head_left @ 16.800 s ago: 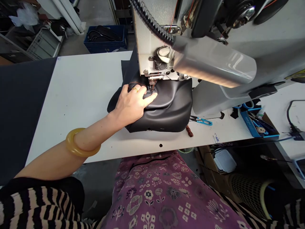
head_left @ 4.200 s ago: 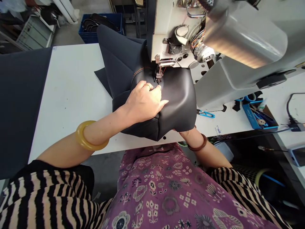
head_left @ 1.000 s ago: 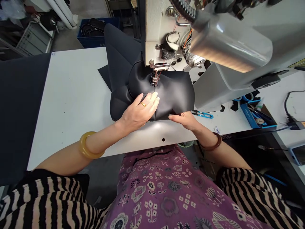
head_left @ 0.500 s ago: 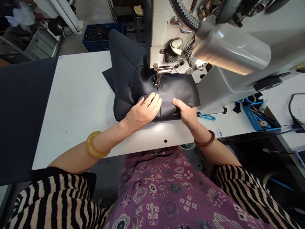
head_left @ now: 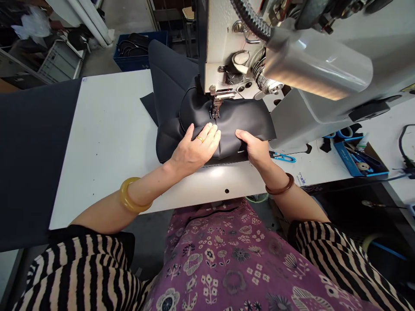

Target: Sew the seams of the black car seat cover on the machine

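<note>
A black leather piece lies under the presser foot of a grey sewing machine. My left hand, with a gold ring, lies flat on the leather just in front of the foot, fingers stretched out. My right hand rests on the leather's near right edge; its thumb lies on top and its fingers curl under the edge. More black material stands up behind the foot.
The white table stretches to the left, with a dark sheet over its left end. Blue snips lie right of my hand. A blue tray of small tools sits at the right. A blue crate stands on the floor behind.
My right hand has come out from under the table edge and settled on the leather's right edge. My left hand stayed flat in front of the presser foot, shifting slightly.
</note>
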Tool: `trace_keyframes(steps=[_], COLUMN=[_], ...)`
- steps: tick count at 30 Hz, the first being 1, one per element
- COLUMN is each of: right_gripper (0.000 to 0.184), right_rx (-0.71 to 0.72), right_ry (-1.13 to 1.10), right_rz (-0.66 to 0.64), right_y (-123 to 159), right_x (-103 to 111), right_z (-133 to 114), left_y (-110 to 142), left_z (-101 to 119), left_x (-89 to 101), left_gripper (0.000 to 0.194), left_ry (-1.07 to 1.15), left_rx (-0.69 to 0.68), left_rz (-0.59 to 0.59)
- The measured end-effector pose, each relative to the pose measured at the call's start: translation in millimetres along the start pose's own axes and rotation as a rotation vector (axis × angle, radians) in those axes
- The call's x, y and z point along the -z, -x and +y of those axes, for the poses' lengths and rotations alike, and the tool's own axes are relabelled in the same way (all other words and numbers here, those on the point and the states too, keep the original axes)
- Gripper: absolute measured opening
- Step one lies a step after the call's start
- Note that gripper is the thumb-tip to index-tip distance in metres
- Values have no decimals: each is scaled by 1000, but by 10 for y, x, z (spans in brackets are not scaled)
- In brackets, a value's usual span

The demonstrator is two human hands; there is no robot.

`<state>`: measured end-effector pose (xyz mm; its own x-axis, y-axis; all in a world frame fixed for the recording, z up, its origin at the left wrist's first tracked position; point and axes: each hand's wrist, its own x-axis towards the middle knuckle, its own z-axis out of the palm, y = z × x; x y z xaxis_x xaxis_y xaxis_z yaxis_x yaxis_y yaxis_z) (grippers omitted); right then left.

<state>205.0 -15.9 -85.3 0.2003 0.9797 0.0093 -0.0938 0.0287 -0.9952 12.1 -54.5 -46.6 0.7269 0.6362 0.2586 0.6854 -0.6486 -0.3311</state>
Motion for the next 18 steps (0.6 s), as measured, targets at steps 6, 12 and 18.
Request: trace_keyframes(steps=[6,12,18], right_gripper=[25,25,25], right_rx=[-42,-175,-158], right_ry=[-35,-31,-39], right_rz=[-4,1,-4], right_y=[-28,-41,-46], right_x=[-25,-32,-27], right_z=[2,12,-9], left_y=[-17,84,126], left_z=[-31,-15,27], left_x=[13,-88,-96], left_gripper=[49,53,51], left_ry=[30,64,64], left_rx=[0,82,107], left_rz=[5,80,71])
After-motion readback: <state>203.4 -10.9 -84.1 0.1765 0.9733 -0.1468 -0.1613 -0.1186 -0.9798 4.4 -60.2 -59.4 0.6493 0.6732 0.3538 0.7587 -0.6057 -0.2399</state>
